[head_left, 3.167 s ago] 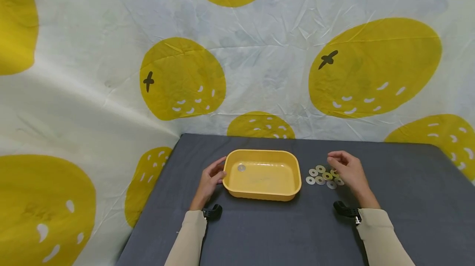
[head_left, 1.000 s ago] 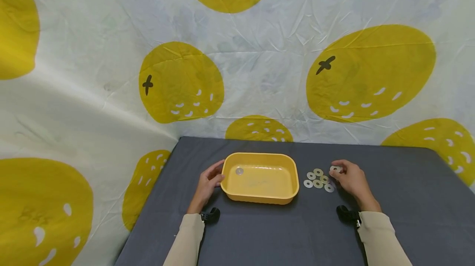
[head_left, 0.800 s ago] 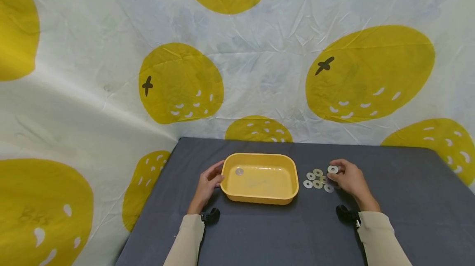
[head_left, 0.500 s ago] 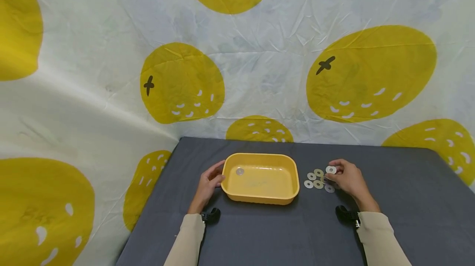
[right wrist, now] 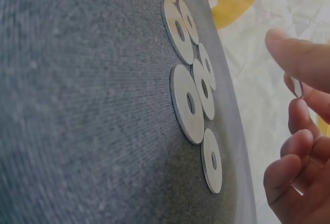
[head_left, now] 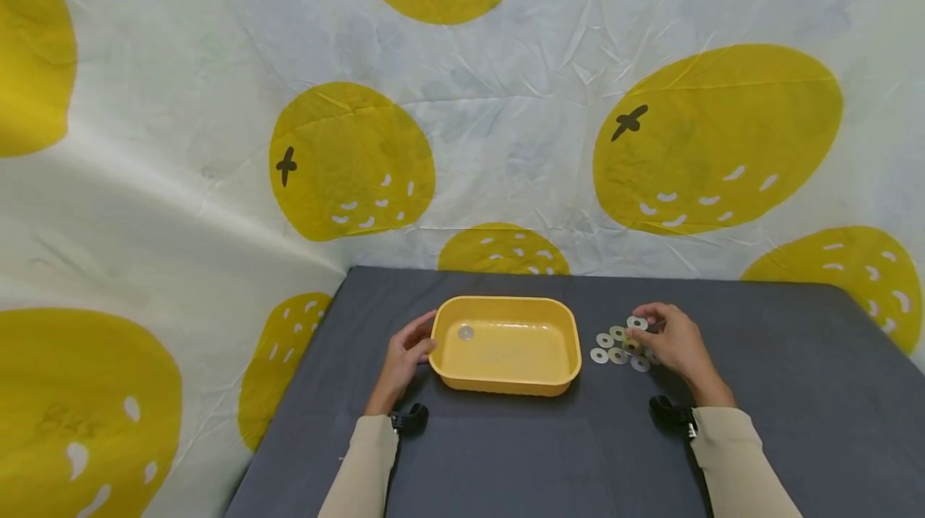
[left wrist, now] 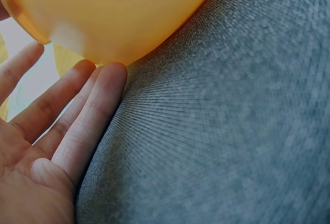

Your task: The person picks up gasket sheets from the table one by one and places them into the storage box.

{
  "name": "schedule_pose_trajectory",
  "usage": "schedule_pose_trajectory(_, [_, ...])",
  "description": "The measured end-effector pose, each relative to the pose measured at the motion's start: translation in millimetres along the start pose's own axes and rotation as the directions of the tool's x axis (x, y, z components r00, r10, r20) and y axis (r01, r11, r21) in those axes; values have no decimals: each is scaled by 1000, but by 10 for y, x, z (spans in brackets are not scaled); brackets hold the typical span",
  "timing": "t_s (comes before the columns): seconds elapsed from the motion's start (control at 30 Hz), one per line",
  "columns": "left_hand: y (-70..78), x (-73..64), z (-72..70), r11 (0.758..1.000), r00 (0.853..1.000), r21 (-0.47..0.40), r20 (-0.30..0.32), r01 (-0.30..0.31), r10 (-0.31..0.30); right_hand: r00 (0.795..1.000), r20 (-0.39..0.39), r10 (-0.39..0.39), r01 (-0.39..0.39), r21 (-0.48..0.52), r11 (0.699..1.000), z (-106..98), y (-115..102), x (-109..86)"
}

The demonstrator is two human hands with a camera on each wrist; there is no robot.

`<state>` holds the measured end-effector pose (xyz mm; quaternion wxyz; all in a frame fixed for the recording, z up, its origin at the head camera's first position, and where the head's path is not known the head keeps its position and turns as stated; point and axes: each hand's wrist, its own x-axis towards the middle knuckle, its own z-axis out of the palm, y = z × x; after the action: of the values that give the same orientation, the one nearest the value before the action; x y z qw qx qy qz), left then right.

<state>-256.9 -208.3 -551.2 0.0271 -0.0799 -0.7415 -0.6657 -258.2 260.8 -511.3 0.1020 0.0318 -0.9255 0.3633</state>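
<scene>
A yellow plastic tub (head_left: 506, 385) stands in the middle of the dark cloth. My left hand (head_left: 401, 363) lies along its left end. In the left wrist view its straight fingers (left wrist: 90, 121) touch the tub's outer wall, and the thumb is at the rim. One flat metal washer (head_left: 466, 332) lies inside the tub, toward the left. My right hand (head_left: 679, 345) pinches another washer (head_left: 637, 324) between thumb and fingertips, raised over a group of loose washers (right wrist: 188, 103). That held washer (right wrist: 297, 87) shows nearly edge-on in the right wrist view. Its other fingers are curled.
The loose washers, silver and yellowish, lie flat and close together right of the tub, some partly hidden by the right hand. A dark grey cloth (head_left: 520, 454) covers the table. Behind and left hangs a white curtain (head_left: 506, 165) with yellow fruit shapes.
My right hand reached into the washers, picked one up and tilted it up, then shifted slightly left and away with it. The left hand and tub have stayed in place.
</scene>
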Motion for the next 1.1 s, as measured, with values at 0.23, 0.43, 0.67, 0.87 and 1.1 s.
schedule_pose_trajectory(0.23, [22, 13, -5, 1000, 1000, 3, 1, 17, -17, 1000, -27, -15, 15, 0, 1000, -8, -34, 19])
schedule_pose_trajectory(0.43, [40, 11, -1, 1000, 1000, 4, 13, 16, -16, 998, -50, -23, 24, 2, 1000, -5, -39, 12])
schedule_pose_trajectory(0.67, [47, -10, 10, 1000, 1000, -4, -3, 22, -22, 999, -46, -2, 2, 10, 1000, 4, -86, 3])
schedule_pose_trajectory(0.87, [40, -1, 8, 1000, 1000, -5, -3, 8, -8, 998, -53, 16, -15, 25, 1000, 24, -146, 2])
schedule_pose_trajectory(1.1, [87, -21, 4, 1000, 1000, -9, 14, 11, -11, 999, -49, 14, -12, 35, 999, 88, -253, -12])
